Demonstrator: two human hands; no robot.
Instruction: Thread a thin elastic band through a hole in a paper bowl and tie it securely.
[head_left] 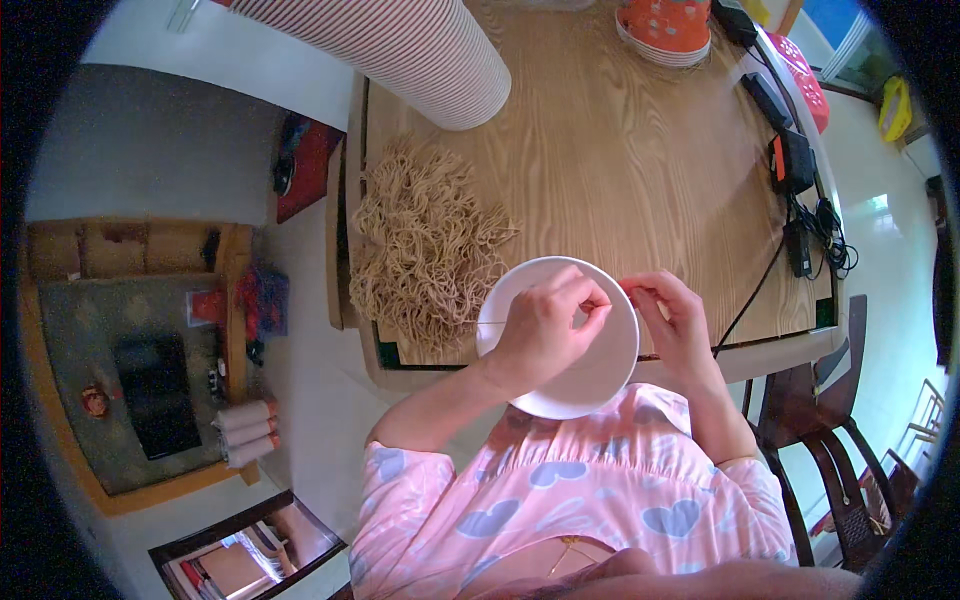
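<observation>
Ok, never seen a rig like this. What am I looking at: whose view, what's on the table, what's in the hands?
There's no robot here: a person works with two bare hands. The single picture comes from the left of two fisheye cameras worn on the head, looking down, so straight edges bend and left is the person's left.

On the table: a heap of tan string, a tall nested stack, an orange cup and black adapters.

The left hand is over a round white tub, with a thin strand running toward it from the string; its exact grip is unclear. The right hand has its fingers at the tub's edge.
</observation>
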